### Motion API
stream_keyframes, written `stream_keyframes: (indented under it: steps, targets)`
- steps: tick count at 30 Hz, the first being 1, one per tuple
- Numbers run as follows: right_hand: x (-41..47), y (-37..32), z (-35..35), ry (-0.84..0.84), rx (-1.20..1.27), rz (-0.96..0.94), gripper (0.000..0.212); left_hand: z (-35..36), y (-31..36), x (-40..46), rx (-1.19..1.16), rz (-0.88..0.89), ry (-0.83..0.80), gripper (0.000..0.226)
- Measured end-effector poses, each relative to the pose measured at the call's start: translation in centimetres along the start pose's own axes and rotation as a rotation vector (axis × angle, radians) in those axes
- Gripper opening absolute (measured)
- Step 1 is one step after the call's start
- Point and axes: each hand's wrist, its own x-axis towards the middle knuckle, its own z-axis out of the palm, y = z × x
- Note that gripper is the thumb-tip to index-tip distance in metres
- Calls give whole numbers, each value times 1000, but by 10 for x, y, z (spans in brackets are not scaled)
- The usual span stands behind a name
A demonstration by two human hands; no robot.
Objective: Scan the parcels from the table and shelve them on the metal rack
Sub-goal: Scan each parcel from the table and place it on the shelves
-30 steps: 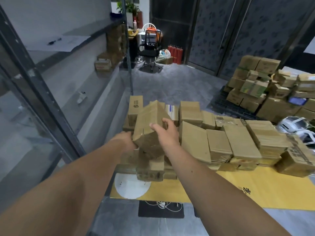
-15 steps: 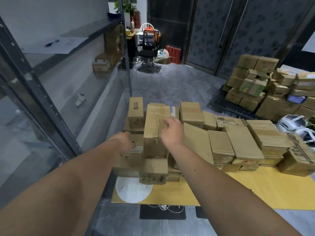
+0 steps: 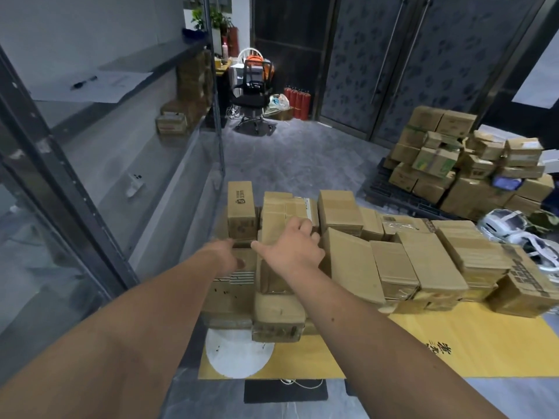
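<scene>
Reaching out over the table (image 3: 453, 352), both bare arms stretch toward a big pile of brown cardboard parcels (image 3: 393, 261). The right hand (image 3: 292, 246) lies on top of one tall parcel (image 3: 279, 234) that stands near the left end of the pile. Its fingers are curled over the far top edge of that box and its thumb sticks out to the left, so it is grasping the box. The left hand (image 3: 225, 254) is just beside it, down low against a box with black stripes (image 3: 239, 278) on its label. The left fingers are hidden behind the wrist, so I cannot tell if that hand is open or closed, or if it holds anything. The tall parcel is plain brown with clear tape on it, and it sits on other boxes with more boxes packed close on its right side and behind it. The table has a yellow cover with a white circle (image 3: 239, 353) on it. The metal rack (image 3: 75, 207) stands on the left, with gray shelves and dark posts. A few small boxes (image 3: 172, 124) sit on a far shelf of the rack. More boxes are piled on the floor (image 3: 459, 164) far off on the right.
</scene>
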Motion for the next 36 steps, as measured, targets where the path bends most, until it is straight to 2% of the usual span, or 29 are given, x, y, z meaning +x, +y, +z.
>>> stream_keyframes:
  steps: [3,7,10,15,19,22,26,30,34,36]
  targets:
    - [4,-4,-5,-3,56,32,94,-3,2,4,2,19,-3,85]
    - [11,-4,-6,19,134,28,89,-9,2,8,-7,45,2,83]
    - [15,0,-3,10,414,30,84,-12,-2,10,-47,59,13,74]
    - [24,13,7,-6,822,144,79,-16,-10,9,-75,62,69,63]
    - [31,29,12,-77,1106,272,61,-18,-10,6,-80,55,82,58]
    - [40,37,16,-122,1117,317,50,-16,-9,5,-89,56,69,58]
    - [47,43,25,-125,1025,294,22,-12,-11,6,-84,55,71,56]
    - [50,51,37,-110,934,262,30,-9,-14,6,-115,57,83,55]
    - [54,59,35,-90,919,257,29,-9,-7,-3,-152,103,225,60]
    - [56,61,33,-75,918,250,31,-10,-2,-9,-210,127,244,67]
